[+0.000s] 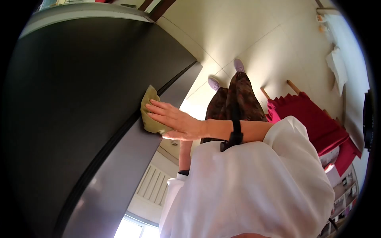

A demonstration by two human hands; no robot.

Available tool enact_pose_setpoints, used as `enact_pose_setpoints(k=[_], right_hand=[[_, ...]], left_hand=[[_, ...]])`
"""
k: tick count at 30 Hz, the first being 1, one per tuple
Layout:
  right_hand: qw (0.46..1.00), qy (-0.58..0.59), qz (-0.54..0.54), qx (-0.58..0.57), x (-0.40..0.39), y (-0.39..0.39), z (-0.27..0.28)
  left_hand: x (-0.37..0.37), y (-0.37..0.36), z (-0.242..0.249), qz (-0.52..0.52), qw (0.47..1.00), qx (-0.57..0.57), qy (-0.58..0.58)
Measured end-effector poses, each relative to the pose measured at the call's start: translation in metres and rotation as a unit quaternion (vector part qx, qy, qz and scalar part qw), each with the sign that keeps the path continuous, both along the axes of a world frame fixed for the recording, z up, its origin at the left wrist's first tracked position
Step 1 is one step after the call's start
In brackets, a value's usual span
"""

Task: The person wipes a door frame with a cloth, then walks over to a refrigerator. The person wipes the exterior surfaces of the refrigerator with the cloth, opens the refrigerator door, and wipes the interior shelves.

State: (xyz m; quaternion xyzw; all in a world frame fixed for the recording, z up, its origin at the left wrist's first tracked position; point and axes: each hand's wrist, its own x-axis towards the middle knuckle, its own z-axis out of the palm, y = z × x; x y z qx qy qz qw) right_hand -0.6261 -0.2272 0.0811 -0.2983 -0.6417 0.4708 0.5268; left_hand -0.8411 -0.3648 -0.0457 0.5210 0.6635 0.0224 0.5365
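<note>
A folded yellow-green cloth [149,113] lies against the edge of a large dark panel [79,75], where a black seam meets a grey side face [115,166]. My right hand [176,121] holds the cloth pressed to this surface, its fingers stretched across it and its thumb low near the cloth's bottom edge. A black strap circles my right wrist. Behind it, part of my left forearm [185,154] shows below the right hand; the left hand itself is hidden, so what it touches cannot be seen.
Two shoes and patterned trousers [238,97] show on the pale tiled floor [262,23]. To the right stands a chair or stool draped in red fabric [309,123], with shelves [345,194] beyond it. A window [133,229] is at the bottom left.
</note>
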Motion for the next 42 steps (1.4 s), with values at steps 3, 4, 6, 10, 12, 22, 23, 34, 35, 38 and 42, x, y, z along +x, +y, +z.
enact_pose_setpoints(k=[3,4,6,10,12,22,23,34,35,38,42], right_hand=[[0.997,0.033,-0.012,-0.062,-0.020,-0.013,-0.044],[0.986,0.050,-0.031,-0.158,-0.028,-0.025,-0.067],[0.943,0.102,-0.036,-0.314,-0.029,-0.037,-0.097],[0.958,0.051,-0.033,-0.281,-0.012,0.019,-0.093],[0.988,0.123,-0.033,-0.083,-0.006,0.024,-0.037],[0.945,0.040,-0.035,-0.324,-0.006,0.023,-0.146],[0.932,0.038,-0.025,-0.360,-0.003,0.014,-0.152],[0.998,0.006,0.054,-0.018,0.002,0.053,-0.074],[0.992,0.036,0.021,-0.115,-0.001,0.050,-0.100],[0.939,0.053,-0.045,-0.338,-0.007,0.037,-0.177],[0.935,0.083,-0.035,-0.342,-0.008,0.030,-0.179]], left_hand=[[-0.016,-0.015,0.002,-0.105,0.992,-0.016,0.064],[0.006,-0.014,0.027,-0.039,0.998,-0.050,0.005],[0.017,-0.023,0.036,0.032,0.994,-0.086,-0.051],[0.000,0.022,-0.020,-0.113,0.989,-0.092,0.003],[0.010,0.035,-0.030,-0.183,0.968,-0.167,0.034],[0.055,0.014,-0.079,-0.341,0.868,-0.341,0.120],[0.060,0.016,-0.075,-0.339,0.857,-0.371,0.110],[0.105,0.023,-0.081,-0.342,0.853,-0.351,0.178],[0.110,0.026,-0.084,-0.339,0.853,-0.349,0.188],[0.128,0.039,-0.099,-0.335,0.851,-0.336,0.223],[0.143,0.047,-0.107,-0.327,0.839,-0.342,0.268]])
